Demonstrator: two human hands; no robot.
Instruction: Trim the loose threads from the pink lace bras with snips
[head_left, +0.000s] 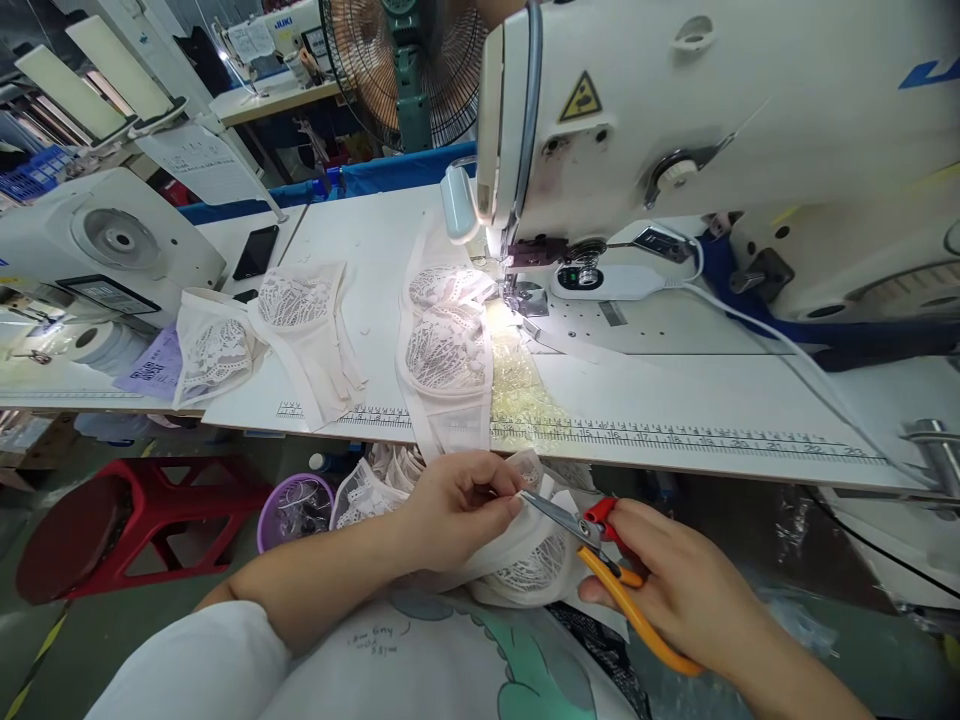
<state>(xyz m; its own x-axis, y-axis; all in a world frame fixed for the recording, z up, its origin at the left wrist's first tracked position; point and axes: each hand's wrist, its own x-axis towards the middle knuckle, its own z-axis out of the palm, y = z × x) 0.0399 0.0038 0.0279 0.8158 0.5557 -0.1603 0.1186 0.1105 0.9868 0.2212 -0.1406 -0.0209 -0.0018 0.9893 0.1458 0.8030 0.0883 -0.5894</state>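
Observation:
My left hand (466, 508) pinches the edge of a white lace bra (531, 562) that lies over my lap. In my right hand (664, 565) is a pair of scissors (616, 598) with one orange and one red handle. The scissor blades point left, their tips right by my left fingertips at the fabric edge. Whether the blades are cutting cloth I cannot tell. Another white lace bra (448, 350) rests on the table beside the lit needle of the sewing machine (637, 110), its lower end reaching the front edge.
More lace bra pieces (300, 300) lie on the table at left, near a phone (256, 252) and a second machine (112, 245). A ruler strip (675, 443) runs along the front edge. Below stand a purple bin (271, 520) and a red stool (161, 520). A fan (411, 80) is behind.

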